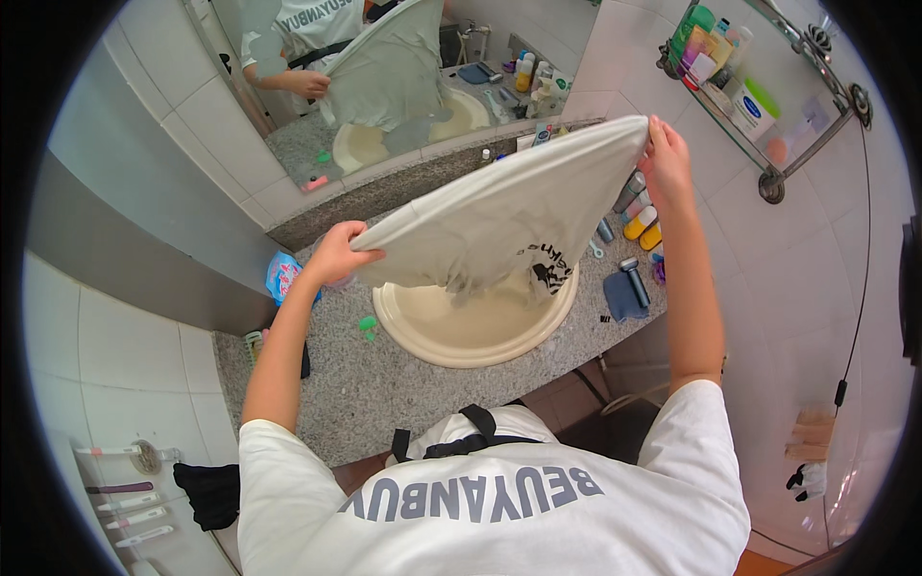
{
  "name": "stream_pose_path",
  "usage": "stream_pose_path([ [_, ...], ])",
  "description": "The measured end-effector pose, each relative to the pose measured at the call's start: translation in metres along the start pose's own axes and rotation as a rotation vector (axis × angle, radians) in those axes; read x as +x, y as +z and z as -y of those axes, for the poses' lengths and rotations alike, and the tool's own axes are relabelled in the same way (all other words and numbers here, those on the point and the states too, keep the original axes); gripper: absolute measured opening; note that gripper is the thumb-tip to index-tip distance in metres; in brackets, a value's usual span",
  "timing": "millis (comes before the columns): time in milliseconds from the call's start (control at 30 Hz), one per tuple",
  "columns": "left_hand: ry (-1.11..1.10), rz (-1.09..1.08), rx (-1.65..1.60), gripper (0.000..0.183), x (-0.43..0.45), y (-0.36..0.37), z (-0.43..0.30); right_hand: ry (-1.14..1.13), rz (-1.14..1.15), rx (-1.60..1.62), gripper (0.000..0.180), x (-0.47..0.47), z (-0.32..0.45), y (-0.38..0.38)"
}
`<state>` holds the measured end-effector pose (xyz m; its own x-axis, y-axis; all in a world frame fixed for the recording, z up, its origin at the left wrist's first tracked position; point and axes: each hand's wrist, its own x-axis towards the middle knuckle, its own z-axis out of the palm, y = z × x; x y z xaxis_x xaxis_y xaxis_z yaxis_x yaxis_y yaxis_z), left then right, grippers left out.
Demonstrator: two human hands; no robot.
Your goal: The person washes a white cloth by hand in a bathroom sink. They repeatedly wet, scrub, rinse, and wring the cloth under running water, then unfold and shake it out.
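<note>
A pale grey cloth garment (pixel 497 209) with a dark print hangs stretched between my two hands above the washbasin. My left hand (pixel 340 252) pinches one end of its upper edge. Higher up and to the right, my right hand (pixel 666 155) grips the other end, so that edge slopes upward to the right. The garment's lower part droops into the cream oval basin (pixel 461 345), where cloudy water seems to stand. Whether its lowest folds touch the water is hard to tell. The cloth hides the back of the basin and any tap there.
The speckled stone counter (pixel 346 410) surrounds the basin. A shaver (pixel 634 283) lies on a blue cloth (pixel 621 302) at right, near several bottles (pixel 639 223). A blue packet (pixel 282 277) stands left. Behind are a mirror (pixel 288 137) and, upper right, a glass shelf (pixel 720 122) with toiletries.
</note>
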<state>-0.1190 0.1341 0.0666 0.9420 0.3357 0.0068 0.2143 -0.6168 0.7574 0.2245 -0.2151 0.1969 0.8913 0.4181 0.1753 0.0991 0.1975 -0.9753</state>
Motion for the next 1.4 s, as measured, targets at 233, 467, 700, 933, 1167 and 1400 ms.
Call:
stream_pose_path([
  [233, -0.101, -0.106, -0.359, 0.015, -0.039, 0.015, -0.011, 0.168, -0.089, 0.113, 0.024, -0.033, -0.068, -0.038],
  [467, -0.022, -0.321, -0.576, 0.019, -0.047, 0.046, -0.024, 0.256, -0.057, -0.227, 0.025, -0.069, -0.145, -0.068],
  [700, 0.052, -0.383, -0.284, 0.018, -0.047, 0.06, -0.041, 0.238, 0.447, -0.766, 0.022, -0.105, -0.182, -0.045],
  [933, 0.0, -0.566, -0.035, 0.015, -0.043, 0.063, -0.035, 0.443, 0.731, -0.622, 0.037, -0.11, -0.197, -0.044],
  [1167, 0.142, -0.109, 0.474, 0.023, -0.058, 0.068, 0.008, 0.42, 0.746, -0.799, 0.03, -0.104, -0.205, -0.071],
  [1400, -0.27, -0.118, 0.085, 0.021, -0.044, 0.092, 0.028, 0.401, 0.434, -0.912, 0.022, -0.094, -0.232, -0.08],
])
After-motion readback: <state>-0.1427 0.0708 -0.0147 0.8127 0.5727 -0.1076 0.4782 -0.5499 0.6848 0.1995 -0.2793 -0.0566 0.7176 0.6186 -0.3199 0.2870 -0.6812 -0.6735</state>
